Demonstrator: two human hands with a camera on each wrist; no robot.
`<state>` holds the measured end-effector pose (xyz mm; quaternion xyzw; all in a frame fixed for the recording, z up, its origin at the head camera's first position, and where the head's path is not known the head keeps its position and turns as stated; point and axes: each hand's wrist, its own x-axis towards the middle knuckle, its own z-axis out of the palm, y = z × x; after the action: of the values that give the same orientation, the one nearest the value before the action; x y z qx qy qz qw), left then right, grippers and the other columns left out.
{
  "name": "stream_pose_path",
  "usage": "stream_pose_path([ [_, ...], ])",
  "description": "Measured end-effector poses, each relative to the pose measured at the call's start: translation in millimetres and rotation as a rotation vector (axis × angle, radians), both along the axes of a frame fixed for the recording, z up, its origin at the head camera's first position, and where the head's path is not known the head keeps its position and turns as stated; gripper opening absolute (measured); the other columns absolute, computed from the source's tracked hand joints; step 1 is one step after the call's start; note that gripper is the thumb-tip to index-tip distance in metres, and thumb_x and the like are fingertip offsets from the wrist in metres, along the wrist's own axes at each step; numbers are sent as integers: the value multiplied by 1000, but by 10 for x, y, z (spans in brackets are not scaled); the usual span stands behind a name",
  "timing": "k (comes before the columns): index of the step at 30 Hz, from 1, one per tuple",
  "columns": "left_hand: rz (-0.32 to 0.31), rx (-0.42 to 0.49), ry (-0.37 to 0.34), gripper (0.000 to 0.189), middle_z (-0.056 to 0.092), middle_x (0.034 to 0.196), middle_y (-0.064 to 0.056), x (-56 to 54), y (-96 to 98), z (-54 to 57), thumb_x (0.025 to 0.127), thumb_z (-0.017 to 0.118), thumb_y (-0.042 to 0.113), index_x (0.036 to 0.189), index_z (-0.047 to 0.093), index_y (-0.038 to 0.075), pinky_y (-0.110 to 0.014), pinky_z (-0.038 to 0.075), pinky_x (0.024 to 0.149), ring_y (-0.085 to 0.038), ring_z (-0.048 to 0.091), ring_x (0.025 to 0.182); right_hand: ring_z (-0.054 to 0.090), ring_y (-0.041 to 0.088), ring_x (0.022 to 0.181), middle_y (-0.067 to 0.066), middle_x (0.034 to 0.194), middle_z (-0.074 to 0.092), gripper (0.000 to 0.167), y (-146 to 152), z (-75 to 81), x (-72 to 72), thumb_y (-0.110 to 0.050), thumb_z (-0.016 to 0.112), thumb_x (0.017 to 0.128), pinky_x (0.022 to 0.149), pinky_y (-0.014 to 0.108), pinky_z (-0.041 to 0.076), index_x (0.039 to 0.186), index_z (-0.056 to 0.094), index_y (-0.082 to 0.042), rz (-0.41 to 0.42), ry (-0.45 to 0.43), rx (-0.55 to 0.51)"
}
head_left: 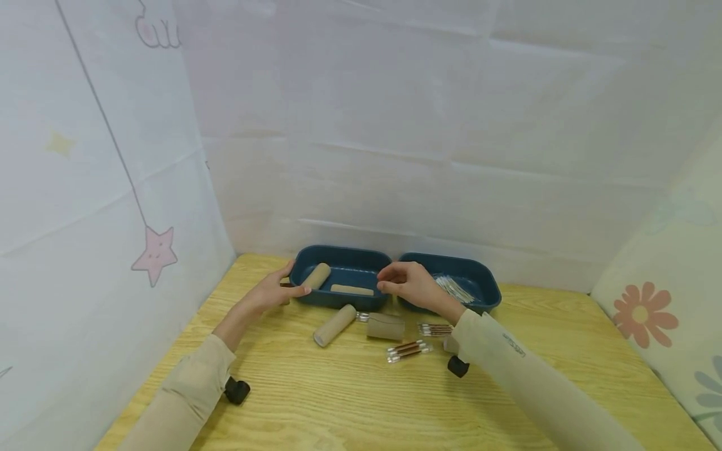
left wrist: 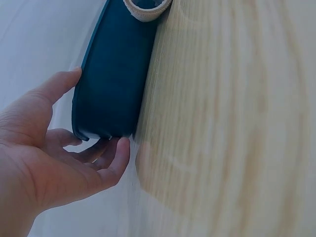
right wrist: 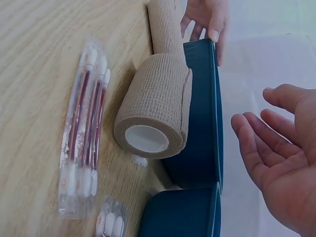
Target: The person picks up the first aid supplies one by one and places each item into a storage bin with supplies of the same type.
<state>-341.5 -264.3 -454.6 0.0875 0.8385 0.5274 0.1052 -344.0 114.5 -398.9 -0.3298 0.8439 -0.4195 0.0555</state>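
Observation:
My left hand (head_left: 272, 293) grips the left end of a dark blue bin (head_left: 344, 255); in the left wrist view the thumb is on its rim and the fingers are around its end wall. Inside that bin lie a tan bandage roll (head_left: 318, 276) at the left and another tan roll (head_left: 352, 290) along the front. Over the right end of the bin hovers my right hand (head_left: 414, 286), fingers loosely bent and nothing between them. In front of the bin, a slim bandage roll (head_left: 335, 326) and a thicker bandage roll (right wrist: 154, 98) rest on the table.
A second blue bin (head_left: 489, 285) at the right contains white swabs (head_left: 453, 288). Clear packs of brown-stick swabs (head_left: 408, 351) lie on the wooden table (head_left: 316, 394). Another tan roll (head_left: 450, 344) is partly hidden by the right sleeve. White cloth (head_left: 395, 156) hangs behind.

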Motion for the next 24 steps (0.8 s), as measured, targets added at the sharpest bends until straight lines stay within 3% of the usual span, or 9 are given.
stream_pose_path([
  [4,-1,-1,1,107,5,167,-22,-3,-3,-8,93,76,42,165,0,19,-54,44,104,-43,31,144,69,23,98,0,109,71,25,43,21,71,-25,71,100,84,39,56,121,71,-13,31,-29,-3],
  [14,0,-14,16,107,4,168,-20,-24,-37,-22,93,75,44,165,0,19,-54,45,103,-43,30,144,68,17,100,-4,109,71,24,129,-19,209,-28,71,99,87,39,55,121,71,-17,52,-40,11],
  [24,-14,15,9,105,4,167,-21,-29,-8,-95,94,75,42,165,0,19,-55,44,103,-44,31,143,68,21,101,4,113,71,22,227,-237,336,-24,71,100,86,35,55,119,71,-15,42,-62,-39],
])
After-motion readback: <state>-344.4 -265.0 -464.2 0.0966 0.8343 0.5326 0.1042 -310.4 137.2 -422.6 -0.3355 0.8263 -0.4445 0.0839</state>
